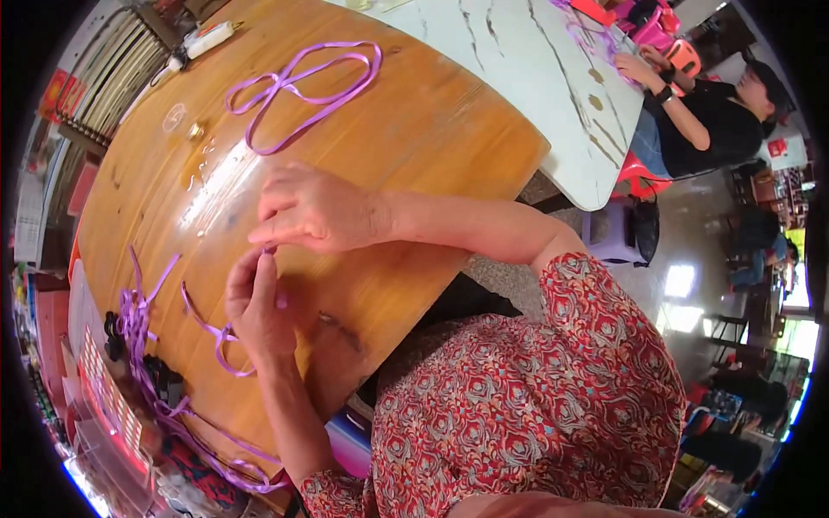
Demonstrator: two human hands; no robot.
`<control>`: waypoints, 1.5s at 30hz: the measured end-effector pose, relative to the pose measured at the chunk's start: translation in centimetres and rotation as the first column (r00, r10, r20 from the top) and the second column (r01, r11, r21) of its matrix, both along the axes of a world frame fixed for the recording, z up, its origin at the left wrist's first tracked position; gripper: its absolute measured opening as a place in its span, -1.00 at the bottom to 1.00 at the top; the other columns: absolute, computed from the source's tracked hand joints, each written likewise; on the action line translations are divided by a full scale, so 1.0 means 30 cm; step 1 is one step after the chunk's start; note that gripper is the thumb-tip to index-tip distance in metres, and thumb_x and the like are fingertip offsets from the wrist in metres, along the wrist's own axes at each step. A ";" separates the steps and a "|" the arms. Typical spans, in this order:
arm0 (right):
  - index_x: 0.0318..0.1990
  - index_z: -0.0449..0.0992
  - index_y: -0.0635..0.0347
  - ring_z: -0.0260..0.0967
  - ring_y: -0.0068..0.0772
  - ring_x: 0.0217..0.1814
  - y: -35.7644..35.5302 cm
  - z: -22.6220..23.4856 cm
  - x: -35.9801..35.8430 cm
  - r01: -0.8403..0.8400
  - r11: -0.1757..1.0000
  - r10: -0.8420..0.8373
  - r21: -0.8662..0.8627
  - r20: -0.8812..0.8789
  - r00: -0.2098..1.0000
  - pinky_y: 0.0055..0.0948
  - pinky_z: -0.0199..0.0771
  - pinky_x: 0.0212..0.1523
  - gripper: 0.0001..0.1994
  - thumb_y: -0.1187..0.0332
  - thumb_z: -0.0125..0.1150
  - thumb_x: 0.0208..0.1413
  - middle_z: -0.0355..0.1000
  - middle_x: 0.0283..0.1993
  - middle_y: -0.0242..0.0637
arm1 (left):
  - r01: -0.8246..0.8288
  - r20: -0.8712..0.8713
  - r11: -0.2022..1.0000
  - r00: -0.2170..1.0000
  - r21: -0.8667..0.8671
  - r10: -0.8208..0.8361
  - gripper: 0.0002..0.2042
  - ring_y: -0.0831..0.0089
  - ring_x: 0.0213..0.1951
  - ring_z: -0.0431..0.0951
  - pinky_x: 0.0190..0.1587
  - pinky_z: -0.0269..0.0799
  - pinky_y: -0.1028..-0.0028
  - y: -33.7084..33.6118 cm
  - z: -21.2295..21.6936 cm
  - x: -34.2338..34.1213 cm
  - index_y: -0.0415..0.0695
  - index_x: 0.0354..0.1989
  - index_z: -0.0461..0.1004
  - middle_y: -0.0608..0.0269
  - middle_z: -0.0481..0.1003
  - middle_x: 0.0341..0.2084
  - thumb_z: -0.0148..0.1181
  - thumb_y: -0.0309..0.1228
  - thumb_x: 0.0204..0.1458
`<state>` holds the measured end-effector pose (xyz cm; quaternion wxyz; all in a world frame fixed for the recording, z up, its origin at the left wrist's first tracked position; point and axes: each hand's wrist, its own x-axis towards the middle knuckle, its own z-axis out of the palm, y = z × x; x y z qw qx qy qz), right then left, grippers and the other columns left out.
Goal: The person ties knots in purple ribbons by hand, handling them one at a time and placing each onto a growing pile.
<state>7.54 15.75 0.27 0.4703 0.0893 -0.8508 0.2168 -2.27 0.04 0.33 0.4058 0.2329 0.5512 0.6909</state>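
My left hand (262, 311) is raised over the wooden table, its thumb and fingers pinched on a short bit of purple ribbon (270, 249). Just beyond it, my right hand (319, 211) bends in with closed fingers, the tips right at the pinched bit. What those right fingertips hold is hidden. A curled purple strip (200, 320) lies left of my left wrist; whether it joins the piece in my fingers, I cannot tell. Farther away on the table rests a long looped purple ribbon (324, 108), crossed over itself.
A tangled bunch of purple ribbons (134, 319) hangs along the table's left edge. A white glue gun (207, 39) lies at the far left. The wooden table (432, 129) adjoins a white marble-patterned table (518, 78), where another person (708, 125) handles purple strips.
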 end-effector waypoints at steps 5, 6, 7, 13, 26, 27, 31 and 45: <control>-0.31 0.58 0.05 0.33 -0.31 -0.32 0.001 -0.029 -0.029 -0.069 0.980 0.086 -0.188 0.082 0.993 -0.38 0.34 -0.28 -0.86 0.37 0.25 -0.10 0.36 -0.44 -0.34 | -0.197 -0.260 0.975 0.951 -0.102 0.165 -0.88 0.75 -0.46 0.36 -0.50 0.17 0.76 -0.025 0.002 -0.030 -0.20 -0.31 0.53 0.42 0.48 -0.43 0.15 -0.44 0.03; -0.31 0.58 0.05 0.33 -0.31 -0.32 -0.005 -0.024 -0.037 -0.097 0.976 0.114 -0.196 0.076 0.991 -0.38 0.34 -0.28 -0.86 0.37 0.25 -0.10 0.36 -0.44 -0.34 | -0.229 -0.289 0.968 0.938 -0.099 0.192 -0.87 0.74 -0.45 0.36 -0.48 0.17 0.75 -0.040 0.001 -0.039 -0.20 -0.30 0.53 0.43 0.48 -0.42 0.16 -0.44 0.02; -0.30 0.58 0.06 0.34 -0.30 -0.35 -0.006 -0.013 -0.037 -0.090 0.977 0.110 -0.194 0.092 0.990 -0.39 0.35 -0.32 -0.86 0.38 0.25 -0.09 0.37 -0.45 -0.32 | -0.261 -0.298 0.959 0.929 -0.110 0.218 -0.87 0.74 -0.45 0.36 -0.48 0.17 0.75 -0.046 0.006 -0.039 -0.20 -0.30 0.53 0.43 0.48 -0.42 0.16 -0.44 0.02; -0.26 0.57 0.16 0.38 -0.38 -0.41 -0.016 0.036 -0.046 -0.150 0.965 0.181 -0.213 0.133 0.975 -0.50 0.37 -0.39 -0.83 0.51 0.22 -0.06 0.43 -0.45 -0.27 | -0.210 -0.269 0.972 0.947 -0.103 0.176 -0.82 0.76 -0.51 0.31 -0.61 0.09 0.72 -0.027 0.027 -0.052 -0.18 -0.32 0.56 0.47 0.46 -0.51 0.19 -0.33 0.00; -0.29 0.57 0.18 0.37 -0.40 -0.37 -0.038 0.027 -0.027 -0.072 0.994 0.093 -0.086 0.273 0.958 -0.53 0.38 -0.35 -0.78 0.61 0.23 -0.16 0.43 -0.43 -0.34 | -0.154 -0.209 0.986 0.968 -0.070 0.137 -0.82 0.80 -0.63 0.18 -0.65 -0.01 0.69 -0.049 0.031 -0.068 -0.16 -0.42 0.57 0.56 0.36 -0.66 0.23 -0.29 -0.03; -0.29 0.57 0.17 0.37 -0.40 -0.36 -0.040 0.028 -0.022 -0.064 0.997 0.074 -0.049 0.261 0.963 -0.52 0.38 -0.35 -0.77 0.61 0.24 -0.18 0.42 -0.43 -0.35 | -0.177 -0.206 0.981 0.966 -0.077 0.158 -0.83 0.80 -0.63 0.18 -0.65 -0.01 0.69 -0.047 0.036 -0.062 -0.16 -0.43 0.56 0.56 0.35 -0.67 0.24 -0.30 -0.03; -0.29 0.57 0.15 0.35 -0.44 -0.36 -0.033 0.037 -0.009 -0.052 0.998 0.062 -0.046 0.260 0.964 -0.55 0.37 -0.36 -0.78 0.60 0.25 -0.17 0.40 -0.44 -0.38 | -0.207 -0.214 0.976 0.959 -0.072 0.187 -0.83 0.78 -0.62 0.18 -0.62 0.02 0.69 -0.049 0.032 -0.063 -0.17 -0.43 0.56 0.55 0.36 -0.66 0.25 -0.32 -0.04; -0.32 0.54 0.23 0.34 -0.51 -0.38 -0.042 0.031 0.004 -0.067 0.988 0.117 -0.140 0.390 0.913 -0.59 0.32 -0.39 -0.87 0.57 0.20 -0.08 0.37 -0.46 -0.35 | -0.212 -0.269 0.977 0.941 0.001 0.204 -0.86 0.78 -0.56 0.22 -0.54 0.08 0.71 -0.045 0.019 -0.061 -0.23 -0.41 0.56 0.52 0.39 -0.61 0.26 -0.40 -0.05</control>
